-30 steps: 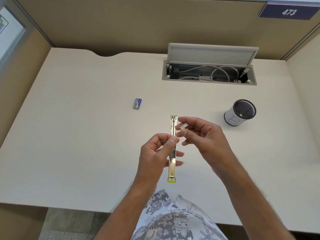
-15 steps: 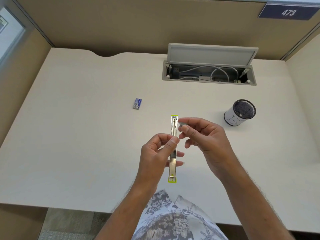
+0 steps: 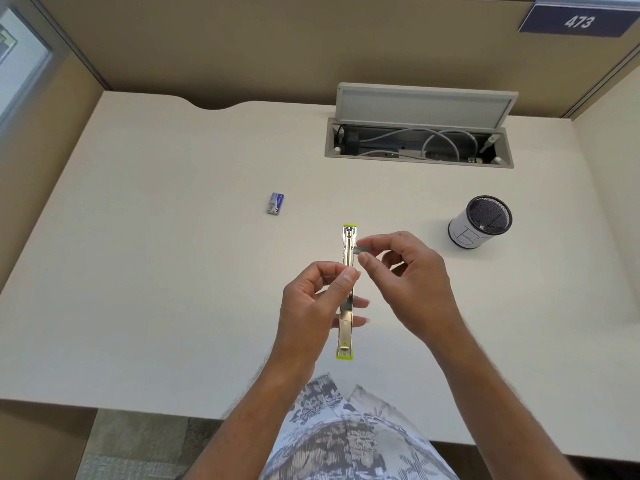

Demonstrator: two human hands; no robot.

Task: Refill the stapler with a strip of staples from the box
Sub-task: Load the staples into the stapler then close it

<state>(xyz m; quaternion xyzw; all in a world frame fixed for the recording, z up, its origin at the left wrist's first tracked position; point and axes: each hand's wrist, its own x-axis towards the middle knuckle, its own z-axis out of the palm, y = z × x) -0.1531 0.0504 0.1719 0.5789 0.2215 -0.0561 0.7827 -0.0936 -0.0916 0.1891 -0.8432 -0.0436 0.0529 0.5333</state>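
1. My left hand [image 3: 311, 306] holds the stapler [image 3: 347, 292] above the desk [image 3: 156, 271]. It is opened out flat into one long bar, metal channel facing up, lime tips at both ends.
2. Left grip: thumb and fingers clamped on the bar's sides about mid-length. Two fingertips show past its right edge.
3. My right hand [image 3: 412, 282] pinches a short grey strip [image 3: 361, 250] between thumb and forefinger – closed on it, just beside the far half of the channel. Touching the rail or not, I can't tell.
4. The box [image 3: 276, 203] lies on the desk, well apart to the left and beyond the hands. Open or shut is too small to tell.
5. Step, as I judge it: lining up the strip with the channel, not yet seated.
6. Handling, my guess: the strip is very light, rigid along its length but brittle, so it likely snaps at the glue if bent. Best held by the long sides, legs down, with a light pinch.
7. The stapler looks stiff and light, with slick metal – the side grip near the hinge seems right and leaves the channel clear.
8. Risk: a tilted strip jams on the rail or breaks apart.
9. A mesh cup [image 3: 479, 226] stands to the right, out of the way.
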